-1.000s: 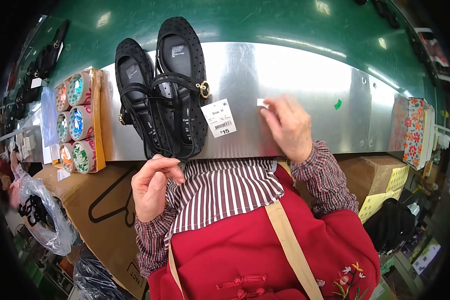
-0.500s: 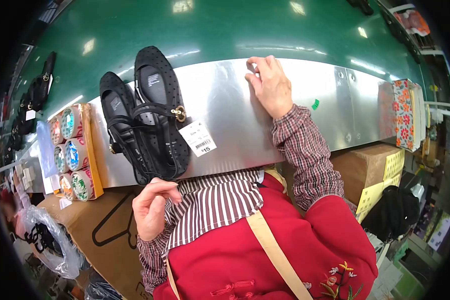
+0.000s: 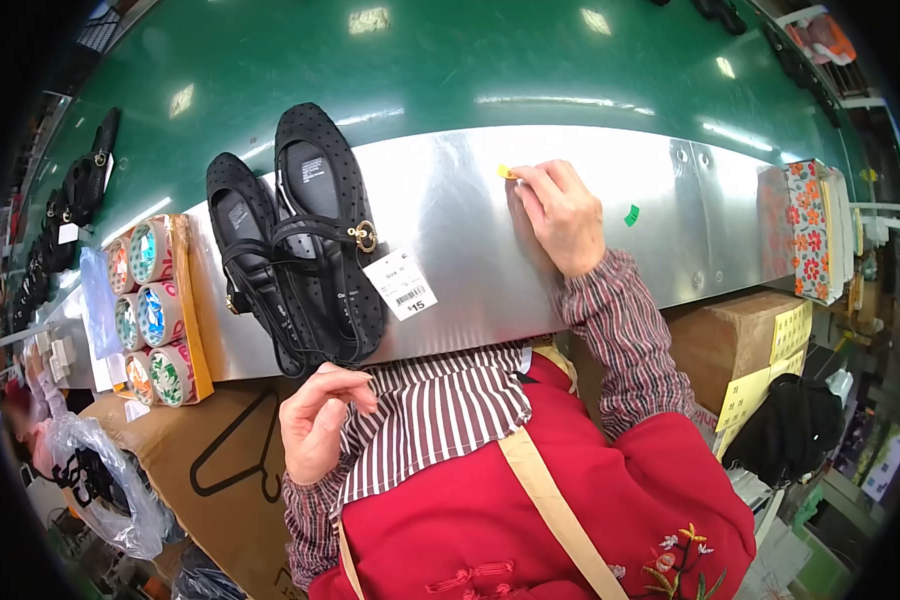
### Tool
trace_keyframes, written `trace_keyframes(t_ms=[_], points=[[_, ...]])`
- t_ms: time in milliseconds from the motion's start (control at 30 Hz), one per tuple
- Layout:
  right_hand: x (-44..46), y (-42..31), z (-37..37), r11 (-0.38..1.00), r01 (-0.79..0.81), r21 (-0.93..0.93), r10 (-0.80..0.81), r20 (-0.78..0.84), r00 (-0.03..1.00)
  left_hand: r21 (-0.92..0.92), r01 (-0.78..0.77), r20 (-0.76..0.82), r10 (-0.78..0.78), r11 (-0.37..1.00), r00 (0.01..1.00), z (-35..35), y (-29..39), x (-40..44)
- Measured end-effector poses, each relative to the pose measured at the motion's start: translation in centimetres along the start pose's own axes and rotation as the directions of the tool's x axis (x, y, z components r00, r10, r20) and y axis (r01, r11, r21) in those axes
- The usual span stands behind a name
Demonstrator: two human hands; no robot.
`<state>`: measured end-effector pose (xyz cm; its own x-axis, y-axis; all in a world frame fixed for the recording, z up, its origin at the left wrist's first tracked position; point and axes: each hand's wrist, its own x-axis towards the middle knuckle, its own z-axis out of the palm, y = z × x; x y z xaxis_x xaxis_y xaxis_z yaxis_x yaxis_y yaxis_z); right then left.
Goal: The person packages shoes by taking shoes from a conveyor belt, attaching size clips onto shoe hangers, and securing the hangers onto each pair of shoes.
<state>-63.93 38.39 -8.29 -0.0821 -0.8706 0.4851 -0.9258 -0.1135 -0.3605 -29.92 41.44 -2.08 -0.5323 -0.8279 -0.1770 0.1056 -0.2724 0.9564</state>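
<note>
A pair of black dotted strap shoes (image 3: 315, 245) with gold buckles lies on the metal strip, toes pointing away from me. Hanging from the right shoe is a white price tag (image 3: 400, 284) marked $15. Close by the heels, my left hand (image 3: 320, 420) has loosely curled fingers, with nothing visible in them. My right hand (image 3: 565, 215) pinches a small yellow sticker (image 3: 507, 172) between thumb and forefinger, over the metal to the right of the shoes. A small green sticker (image 3: 632, 215) is on the metal beside that hand.
A box of patterned tape rolls (image 3: 153, 310) stands left of the shoes. More black shoes (image 3: 75, 205) lie farther left on the green surface (image 3: 450, 70). A flowered box (image 3: 808, 232) stands at right. Below the edge are a cardboard box (image 3: 725, 335) and a black hanger (image 3: 235, 450).
My right hand has drawn slightly toward me and right, and a yellow sticker now shows in its fingertips. The left hand stays by the heels. The view has shifted slightly.
</note>
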Motion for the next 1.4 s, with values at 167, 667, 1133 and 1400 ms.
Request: trace_keyframes(t_ms=[167,667,1133,1400], points=[[-2.6,1.8,-4.3,0.982,-0.186,0.009,0.186,-0.003,0.982,-0.008,0.023,0.003,-0.023,1.0,1.0,0.2,0.0,0.2],[-3.7,10.1,-6.0,0.862,-0.504,-0.063,0.504,-0.012,0.864,0.007,0.031,-0.024,-0.03,1.0,0.999,0.3,0.1,-0.6],[-3.0,14.7,-9.0,0.789,-0.533,0.306,0.465,0.27,0.843,-0.082,0.026,-0.181,-0.041,0.996,0.983,-0.9,-0.7,-3.5],[-2.1,12.7,-7.6,0.88,-0.47,0.065,0.45,0.198,0.871,-0.018,0.046,-0.099,-0.047,0.999,0.994,0.0,0.3,-1.5]])
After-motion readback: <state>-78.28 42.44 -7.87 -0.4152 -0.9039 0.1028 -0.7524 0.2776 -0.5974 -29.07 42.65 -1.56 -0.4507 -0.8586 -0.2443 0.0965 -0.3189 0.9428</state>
